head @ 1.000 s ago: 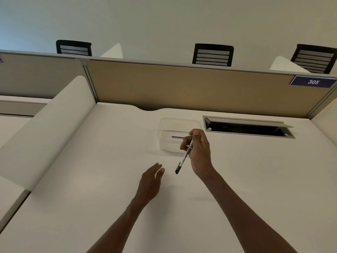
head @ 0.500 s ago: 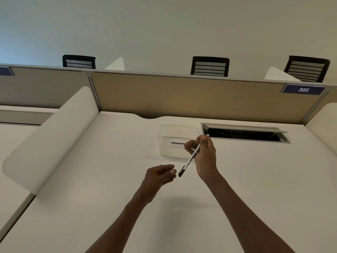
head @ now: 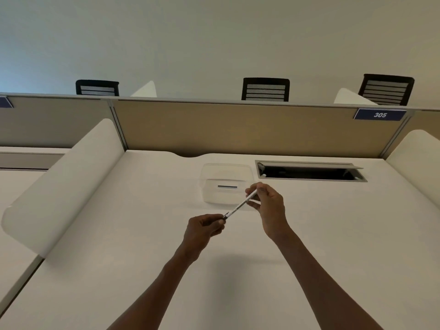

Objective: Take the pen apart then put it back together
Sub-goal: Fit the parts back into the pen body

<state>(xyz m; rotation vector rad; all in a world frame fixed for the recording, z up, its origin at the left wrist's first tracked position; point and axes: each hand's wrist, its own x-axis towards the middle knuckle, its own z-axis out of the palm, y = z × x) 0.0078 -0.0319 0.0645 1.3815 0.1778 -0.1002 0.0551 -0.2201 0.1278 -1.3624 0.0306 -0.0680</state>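
A slim white pen [head: 241, 204] with a dark tip end slants above the white desk [head: 119, 258], its dark end low and to the left. My right hand [head: 270, 210] pinches its upper end between thumb and fingers. My left hand [head: 204, 228] has its fingertips closed on the pen's dark lower end. Behind the pen stands a clear plastic container [head: 226, 184] with a short dark pen part [head: 227, 186] lying flat inside it.
An open cable hatch [head: 309, 173] is cut into the desk at the back right. A tan partition [head: 238, 129] with a "305" label [head: 379, 114] closes the back. White curved dividers [head: 64, 182] flank the desk. Black chairs stand beyond.
My left hand rose from the desk, curled, and closed its fingertips on the pen's dark lower end. My right hand kept hold of the upper end and tilted the pen flatter.
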